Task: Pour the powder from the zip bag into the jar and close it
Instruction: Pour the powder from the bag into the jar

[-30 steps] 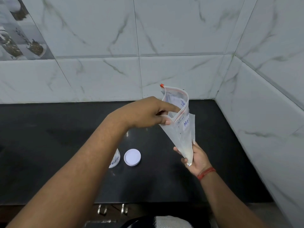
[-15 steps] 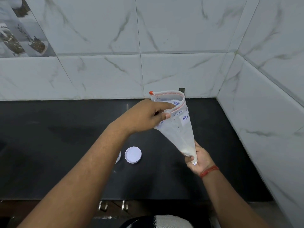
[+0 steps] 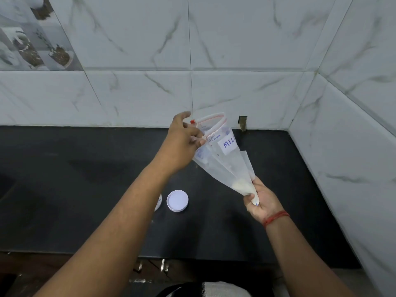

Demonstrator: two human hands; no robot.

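The zip bag (image 3: 222,159) hangs in the air above the black counter (image 3: 64,168), its mouth gaping, white powder (image 3: 243,186) settled in its low corner. The left hand (image 3: 182,144) pinches the mouth's near-left edge; the right hand (image 3: 260,202) clenches the bottom corner. A white lid (image 3: 177,200) lies on the counter to the left, a jar (image 3: 158,202) mostly hidden beside it.

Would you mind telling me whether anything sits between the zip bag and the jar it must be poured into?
The left forearm crosses over the jar, hiding most of it. The zip bag is held up to the right; the lid lies beside the jar.
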